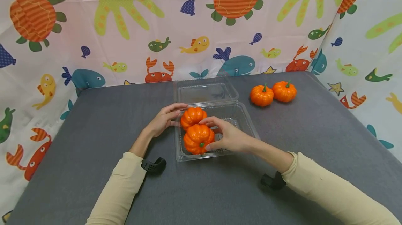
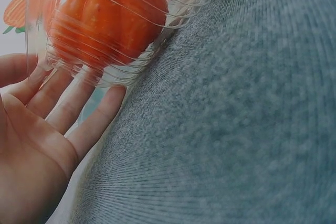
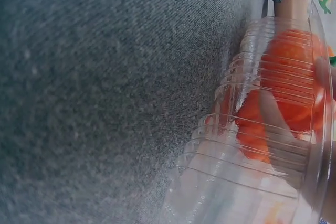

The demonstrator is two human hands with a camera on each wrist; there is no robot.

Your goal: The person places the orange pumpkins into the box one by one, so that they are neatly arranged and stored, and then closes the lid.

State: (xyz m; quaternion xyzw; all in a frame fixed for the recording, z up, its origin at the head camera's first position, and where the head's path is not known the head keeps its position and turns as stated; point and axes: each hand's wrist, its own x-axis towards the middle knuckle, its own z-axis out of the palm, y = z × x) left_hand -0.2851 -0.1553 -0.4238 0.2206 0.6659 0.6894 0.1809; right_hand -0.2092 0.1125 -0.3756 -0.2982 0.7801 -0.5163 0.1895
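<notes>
A clear plastic clamshell container (image 1: 233, 113) stands on the table with its lid (image 1: 205, 90) folded back. In its left half are two small orange pumpkins, a rear pumpkin (image 1: 192, 116) and a front pumpkin (image 1: 197, 137) whose green stem faces the near side. My right hand (image 1: 230, 137) reaches in and grips the front pumpkin from the right, thumb near the stem and fingers over the far side. Fairly straight, the fingers of my left hand (image 2: 47, 140) rest against the container's left wall, beside the rear pumpkin.
Two more orange pumpkins sit side by side behind the container on the right, a left one (image 1: 261, 96) and a right one (image 1: 284, 91). Grey cloth (image 1: 201, 190) covers the table. A curtain (image 1: 132, 57) printed with sea animals hangs around its back and sides.
</notes>
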